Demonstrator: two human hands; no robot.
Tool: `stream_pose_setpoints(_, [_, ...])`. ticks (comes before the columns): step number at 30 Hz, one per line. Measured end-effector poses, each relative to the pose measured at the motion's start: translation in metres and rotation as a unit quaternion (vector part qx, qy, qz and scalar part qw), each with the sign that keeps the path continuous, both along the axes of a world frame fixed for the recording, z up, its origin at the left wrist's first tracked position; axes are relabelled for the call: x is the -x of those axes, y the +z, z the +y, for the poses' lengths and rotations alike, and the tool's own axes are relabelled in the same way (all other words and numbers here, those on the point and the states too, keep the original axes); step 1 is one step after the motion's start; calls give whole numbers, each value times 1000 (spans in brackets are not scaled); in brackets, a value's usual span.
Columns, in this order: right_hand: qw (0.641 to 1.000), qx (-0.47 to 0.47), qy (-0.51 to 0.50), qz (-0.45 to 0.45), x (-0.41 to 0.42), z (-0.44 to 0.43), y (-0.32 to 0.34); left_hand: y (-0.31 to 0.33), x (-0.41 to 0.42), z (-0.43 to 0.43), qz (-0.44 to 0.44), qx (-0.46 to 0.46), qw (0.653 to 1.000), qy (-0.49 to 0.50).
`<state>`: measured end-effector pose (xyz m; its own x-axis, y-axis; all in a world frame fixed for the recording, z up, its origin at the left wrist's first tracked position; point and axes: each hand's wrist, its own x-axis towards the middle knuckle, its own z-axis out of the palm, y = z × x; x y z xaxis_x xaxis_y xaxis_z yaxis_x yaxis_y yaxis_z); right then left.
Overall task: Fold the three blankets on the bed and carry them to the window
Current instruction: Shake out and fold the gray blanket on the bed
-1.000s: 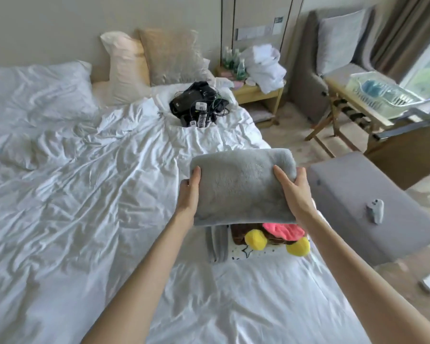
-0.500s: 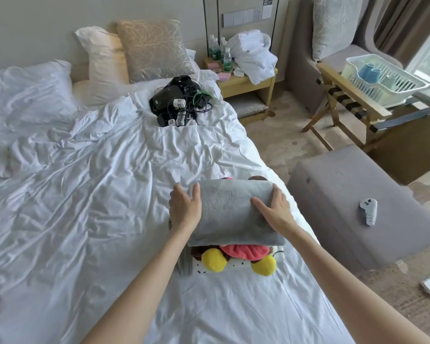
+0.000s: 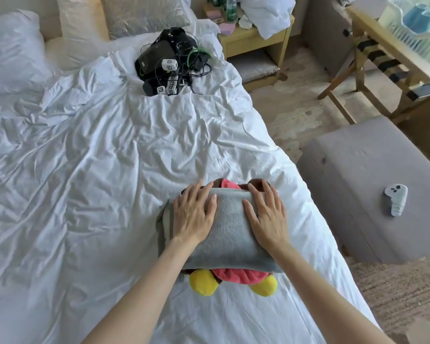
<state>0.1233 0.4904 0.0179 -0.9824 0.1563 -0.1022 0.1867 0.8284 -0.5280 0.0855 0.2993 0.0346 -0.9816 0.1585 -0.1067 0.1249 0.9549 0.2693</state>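
Top blanket: folded grey fleece blanket (image 3: 230, 232), atop the stack near the bed's right edge.
Under it: pink-brown plush blanket w/ yellow pom-poms (image 3: 230, 274); grey folded layer (image 3: 163, 227) at left.
Hands: left hand (image 3: 194, 217) & right hand (image 3: 266, 217) flat on top, fingers spread, clamped on nothing.
Risk: white-sheeted bed (image 3: 97, 194) is soft; if lifted w/o a grip underneath, the plush layer prob slips out and the folds open.

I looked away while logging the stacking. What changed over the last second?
The grey blanket came down from the air onto the pink and yellow blanket. The left hand and right hand let go of its ends and now press flat on top. That blanket, the bed and the black gear stayed put.
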Motion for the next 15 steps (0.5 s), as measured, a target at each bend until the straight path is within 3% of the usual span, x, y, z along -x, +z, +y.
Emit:
stream_pose_setpoints(8, [994, 92, -41, 44, 12, 2, -54, -64, 15, 4, 91, -102, 991, -12])
stream_pose_setpoints(15, [987, 130, -39, 83, 1, 5, -83, -100, 3, 4, 143, -128, 981, -25])
